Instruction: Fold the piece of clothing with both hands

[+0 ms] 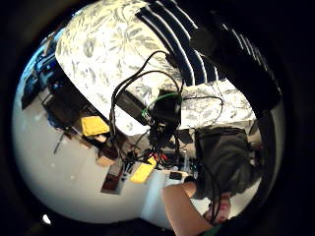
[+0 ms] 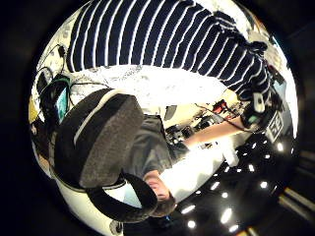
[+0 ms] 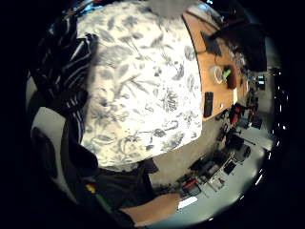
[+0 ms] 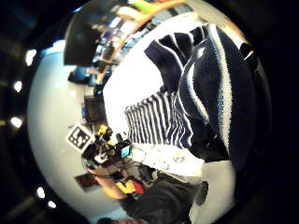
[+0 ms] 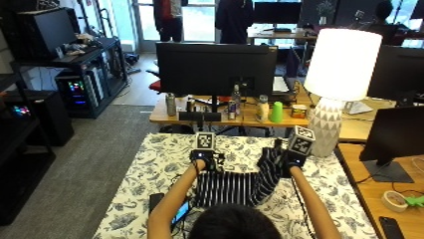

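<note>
Garment: we see a navy-and-white striped knit top (image 5: 233, 186) lying on the floral tablecloth (image 5: 149, 172) in front of the person, its body flat near them and its far part lifted towards the two hands.
Left hand: our left hand (image 5: 204, 160) sits at the far left edge of the top; from the outside view it seems to hold the cloth there, but the fingers are hidden, so we cannot tell for sure.
Right hand: our right hand (image 5: 292, 158) grips a raised part of the top, probably a sleeve or shoulder, which hangs from it in a dark striped fold (image 4: 212, 88) close to the palm.
Weight: we judge it light, an easy lift for two hands.
Stiffness: soft and limp; the lifted part droops and bunches, so it will not keep any shape that we do not lay down flat.
Slip: knit on a cotton-like cloth should drag a little and not slide freely; the tablecloth may ruck under it.
Where to hold: we would pinch at seams or edges, at shoulders or hem corners, both hands level, so the fold line stays straight.
Risk: an uneven pull would skew the stripes and leave the sleeve twisted.
Nearby: a dark phone-like thing (image 5: 156, 200) lies on the table by the left forearm, apart from the top.
</note>
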`<action>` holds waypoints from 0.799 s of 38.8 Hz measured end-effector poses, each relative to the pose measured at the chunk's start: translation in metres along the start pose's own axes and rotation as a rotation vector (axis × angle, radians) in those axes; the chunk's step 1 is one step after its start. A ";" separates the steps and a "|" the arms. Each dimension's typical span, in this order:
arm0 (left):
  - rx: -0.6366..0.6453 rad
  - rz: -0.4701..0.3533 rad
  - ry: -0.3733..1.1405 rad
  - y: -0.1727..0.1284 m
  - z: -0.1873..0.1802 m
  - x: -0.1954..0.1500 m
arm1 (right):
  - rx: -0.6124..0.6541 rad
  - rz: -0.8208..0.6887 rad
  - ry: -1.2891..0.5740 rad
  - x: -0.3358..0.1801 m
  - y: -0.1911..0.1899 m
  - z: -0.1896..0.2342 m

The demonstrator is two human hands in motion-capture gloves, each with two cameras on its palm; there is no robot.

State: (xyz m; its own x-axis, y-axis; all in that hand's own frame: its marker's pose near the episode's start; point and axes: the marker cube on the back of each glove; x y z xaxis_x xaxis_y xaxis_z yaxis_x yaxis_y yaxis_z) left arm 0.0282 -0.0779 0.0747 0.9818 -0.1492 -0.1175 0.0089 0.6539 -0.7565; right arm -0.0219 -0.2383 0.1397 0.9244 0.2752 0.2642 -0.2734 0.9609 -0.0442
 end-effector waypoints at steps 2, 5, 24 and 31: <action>0.035 0.023 0.024 0.000 -0.008 -0.007 | 0.030 -0.040 0.010 -0.025 0.008 -0.012; 0.158 0.019 0.048 -0.004 -0.021 -0.021 | 0.047 -0.120 0.016 -0.073 0.015 -0.016; 0.279 -0.291 0.077 -0.047 -0.032 -0.116 | -0.290 -0.338 -0.258 -0.299 0.108 0.131; 0.274 -0.230 0.097 -0.049 -0.027 -0.127 | -0.168 -0.411 -0.374 -0.292 0.110 0.093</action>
State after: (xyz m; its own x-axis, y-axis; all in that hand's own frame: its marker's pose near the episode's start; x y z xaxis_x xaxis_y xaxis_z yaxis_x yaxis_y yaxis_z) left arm -0.1015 -0.1107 0.1095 0.9258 -0.3765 -0.0342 0.2909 0.7673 -0.5715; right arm -0.3469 -0.2157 0.1469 0.7805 -0.1219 0.6131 0.1623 0.9867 -0.0103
